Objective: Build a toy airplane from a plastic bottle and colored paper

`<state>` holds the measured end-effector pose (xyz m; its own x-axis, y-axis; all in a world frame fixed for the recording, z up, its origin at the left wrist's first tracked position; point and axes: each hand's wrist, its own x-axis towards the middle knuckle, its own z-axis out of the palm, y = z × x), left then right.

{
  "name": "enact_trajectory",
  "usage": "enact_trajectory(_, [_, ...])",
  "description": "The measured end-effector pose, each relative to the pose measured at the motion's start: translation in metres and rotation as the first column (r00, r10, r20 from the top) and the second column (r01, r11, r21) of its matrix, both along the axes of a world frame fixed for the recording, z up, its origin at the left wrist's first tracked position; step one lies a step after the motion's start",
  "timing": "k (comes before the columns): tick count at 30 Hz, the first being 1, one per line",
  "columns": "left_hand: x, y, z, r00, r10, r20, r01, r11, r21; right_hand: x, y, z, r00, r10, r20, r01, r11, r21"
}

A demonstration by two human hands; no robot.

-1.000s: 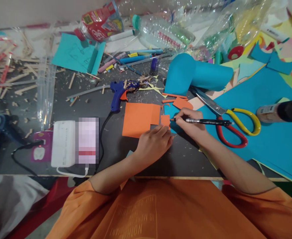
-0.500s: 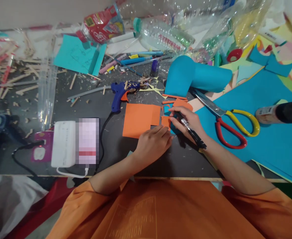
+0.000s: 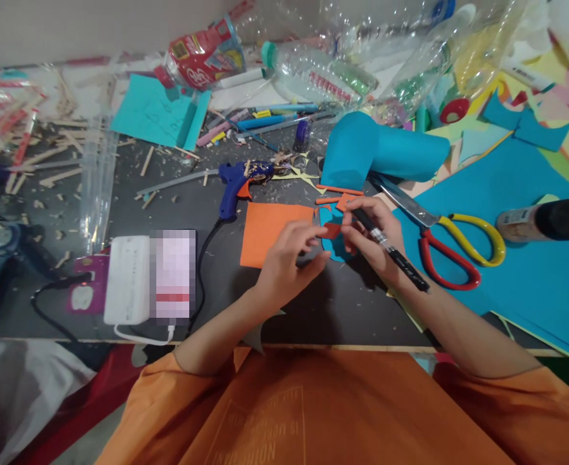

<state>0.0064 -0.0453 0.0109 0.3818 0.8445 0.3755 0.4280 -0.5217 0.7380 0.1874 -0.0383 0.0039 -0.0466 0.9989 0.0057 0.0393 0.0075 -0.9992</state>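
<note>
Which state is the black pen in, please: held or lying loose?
Held: the right hand has the black pen in its grasp, barrel slanting.

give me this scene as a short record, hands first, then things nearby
left hand: thumb and fingers apart, close to small orange piece; contact unclear
right hand: holds pen, fingertips by that piece
orange sheet: flat, partly hidden by left hand
glue gun: on its side
scissors: right of right hand, handles apart
</note>
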Motion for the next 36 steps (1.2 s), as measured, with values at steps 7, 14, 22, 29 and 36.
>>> enact_trajectory(7, [0.004,0.007,-0.004,0.995,0.071,0.07,-0.034,0.898,-0.439,-0.005,-0.006,0.012,0.998,-0.007,-0.06,0.008,1.0,0.029])
enact_trajectory(14, [0.003,0.015,0.002,0.936,0.252,0.247,0.004,0.694,-0.72,0.002,0.0,0.001,0.946,-0.124,0.299,0.04,0.961,0.272])
enact_trajectory(22, [0.003,0.019,0.003,0.817,0.422,0.393,0.011,0.669,-0.743,0.012,0.009,-0.013,0.653,-0.087,0.752,-0.439,0.766,0.47])
enact_trajectory(29, [0.002,0.018,0.0,0.834,0.366,0.413,0.059,0.686,-0.725,0.015,0.009,-0.011,0.689,-0.118,0.715,-0.374,0.788,0.49])
enact_trajectory(36, [0.002,0.021,0.004,0.835,0.401,0.376,0.062,0.611,-0.789,0.012,0.01,-0.006,0.742,-0.152,0.653,-0.24,0.849,0.471])
